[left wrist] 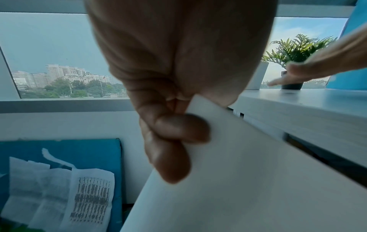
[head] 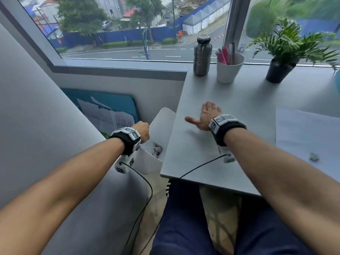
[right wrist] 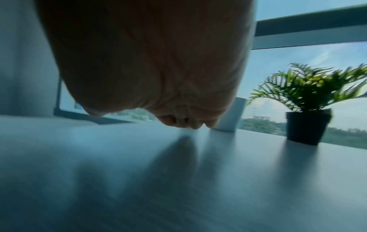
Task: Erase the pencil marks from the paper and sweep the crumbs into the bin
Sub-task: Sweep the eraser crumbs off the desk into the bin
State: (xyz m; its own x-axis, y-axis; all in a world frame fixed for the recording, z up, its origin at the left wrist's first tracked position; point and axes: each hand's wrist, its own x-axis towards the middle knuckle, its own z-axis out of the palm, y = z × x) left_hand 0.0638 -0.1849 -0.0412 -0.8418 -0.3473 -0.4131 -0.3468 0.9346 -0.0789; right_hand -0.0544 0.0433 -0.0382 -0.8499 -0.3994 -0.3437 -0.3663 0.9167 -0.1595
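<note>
My left hand (head: pixel 142 131) grips the rim of a white bin (head: pixel 161 122) and holds it against the left edge of the desk (head: pixel 230 100); in the left wrist view the fingers (left wrist: pixel 178 131) curl round the bin wall (left wrist: pixel 248 180). Crumpled scraps (head: pixel 157 150) lie inside the bin. My right hand (head: pixel 206 115) lies flat on the desk near that edge, fingers straight and thumb pointing left; the right wrist view shows the palm (right wrist: pixel 149 62) low over the surface. The white paper (head: pixel 305 137) lies at the right, with a small eraser (head: pixel 314 157) on it.
A steel bottle (head: pixel 202 56), a white cup of pens (head: pixel 229 69) and a potted plant (head: pixel 283 57) stand along the back by the window. A blue board with printed sheets (head: pixel 108 115) leans against the wall below left.
</note>
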